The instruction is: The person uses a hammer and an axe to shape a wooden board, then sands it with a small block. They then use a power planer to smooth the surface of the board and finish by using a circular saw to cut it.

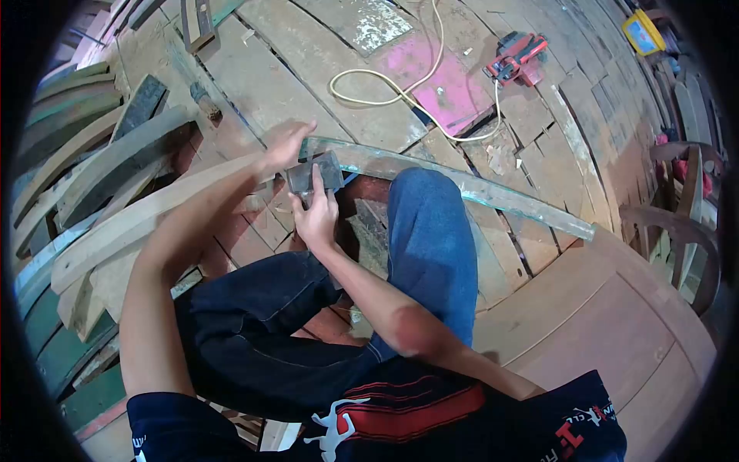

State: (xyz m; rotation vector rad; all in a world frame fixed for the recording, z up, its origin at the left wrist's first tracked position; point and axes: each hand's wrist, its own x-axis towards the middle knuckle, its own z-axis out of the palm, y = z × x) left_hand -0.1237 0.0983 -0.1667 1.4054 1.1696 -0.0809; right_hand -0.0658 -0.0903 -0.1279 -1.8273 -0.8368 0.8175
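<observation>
My right hand (315, 219) is wrapped round a dark grey rectangular block (327, 171), its index finger stretched along the face. Beside it, my left hand (286, 151) has its fingers stretched out near the end of a long curved wooden strip (508, 202) with worn, pale blue-green paint. Part of the left hand's fingers is blurred. The strip arcs rightward past my raised knee (431, 223). A pale curved board (146, 208) runs under my left forearm toward the left side.
A red corded power tool (517, 60) lies on the plank floor, its cream cord (362, 72) looped beside a pink panel (431, 73). Several curved wooden pieces (131, 162) are stacked at left. A wooden panel (593, 331) spans the lower right. A yellow container (643, 32) stands far right.
</observation>
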